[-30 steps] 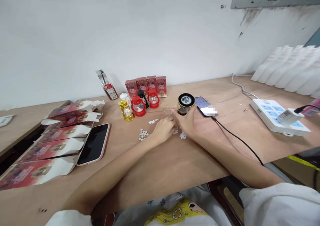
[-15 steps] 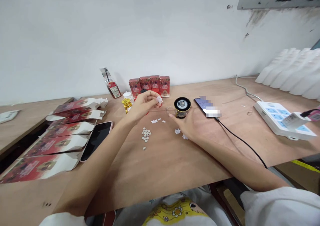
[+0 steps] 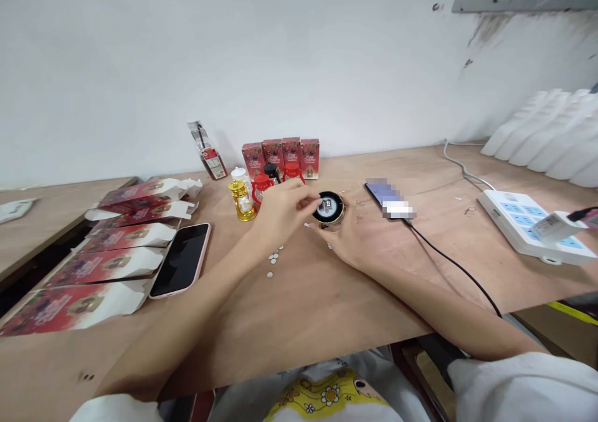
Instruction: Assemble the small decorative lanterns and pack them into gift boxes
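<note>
My right hand [image 3: 348, 241] is wrapped round a small black-and-gold lantern [image 3: 343, 213], held upside down above the table. Its round underside [image 3: 328, 207] faces up, a black ring about a white disc with a small battery compartment. My left hand [image 3: 292, 207] is closed in a pinch at the left rim of that underside; what its fingertips hold is hidden. Several button cells [image 3: 273, 258] lie below my left wrist, partly covered by it. Small white plastic pieces [image 3: 329, 245] show beside my right hand.
Small lanterns, one of them gold [image 3: 243, 201], stand before several red boxes [image 3: 283, 155] by the wall. Open red cartons [image 3: 112, 266] and a phone [image 3: 181, 260] lie left. Another phone [image 3: 385, 199] on a cable and a power strip [image 3: 532, 225] are right.
My left hand has moved right and down from above the table to the lantern's underside. The white piece in its fingers no longer shows. My right hand has tilted the lantern and brought it slightly left.
</note>
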`<state>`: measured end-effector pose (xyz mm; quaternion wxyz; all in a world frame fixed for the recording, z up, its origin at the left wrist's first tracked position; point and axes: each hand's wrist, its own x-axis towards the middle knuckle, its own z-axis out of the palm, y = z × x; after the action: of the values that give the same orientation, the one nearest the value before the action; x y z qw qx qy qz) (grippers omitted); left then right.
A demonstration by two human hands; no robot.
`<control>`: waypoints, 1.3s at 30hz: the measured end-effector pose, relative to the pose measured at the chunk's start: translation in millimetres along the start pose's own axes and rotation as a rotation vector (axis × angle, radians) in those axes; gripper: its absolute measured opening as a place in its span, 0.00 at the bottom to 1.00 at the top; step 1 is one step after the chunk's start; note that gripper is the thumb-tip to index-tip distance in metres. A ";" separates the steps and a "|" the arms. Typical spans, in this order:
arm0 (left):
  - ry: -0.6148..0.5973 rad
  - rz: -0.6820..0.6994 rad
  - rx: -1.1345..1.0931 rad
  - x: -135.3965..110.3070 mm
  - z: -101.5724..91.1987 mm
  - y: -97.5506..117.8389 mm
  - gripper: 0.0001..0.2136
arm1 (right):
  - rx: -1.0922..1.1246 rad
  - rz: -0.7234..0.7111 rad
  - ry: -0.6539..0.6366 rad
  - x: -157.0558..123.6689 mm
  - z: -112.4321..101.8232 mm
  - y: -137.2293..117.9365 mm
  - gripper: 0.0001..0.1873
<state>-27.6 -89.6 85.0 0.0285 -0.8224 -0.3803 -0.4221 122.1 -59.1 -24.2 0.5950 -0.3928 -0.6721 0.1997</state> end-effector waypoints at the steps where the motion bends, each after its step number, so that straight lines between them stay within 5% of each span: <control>1: 0.000 0.073 0.082 -1.9 2.3 1.6 0.05 | 0.005 0.003 -0.004 -0.1 -0.1 -0.4 0.40; 6: -0.084 0.252 0.248 -5.2 8.6 6.1 0.08 | -0.020 0.006 0.012 0.4 -1.1 -0.1 0.39; 11: -0.168 0.215 0.166 -1.6 1.5 5.9 0.08 | 0.008 -0.014 0.038 1.5 -0.8 0.3 0.37; 30: -0.175 0.106 0.163 -1.1 -9.4 9.6 0.09 | -0.037 -0.051 0.040 -0.1 -1.2 -1.2 0.38; 39: -0.025 0.378 0.321 -4.4 -2.9 12.9 0.08 | -0.015 -0.041 0.013 0.0 -2.6 -1.2 0.37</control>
<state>-22.7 -102.5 87.2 0.2328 -0.8690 -0.2820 -0.3334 124.2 -60.4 -22.7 0.6003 -0.3848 -0.6777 0.1797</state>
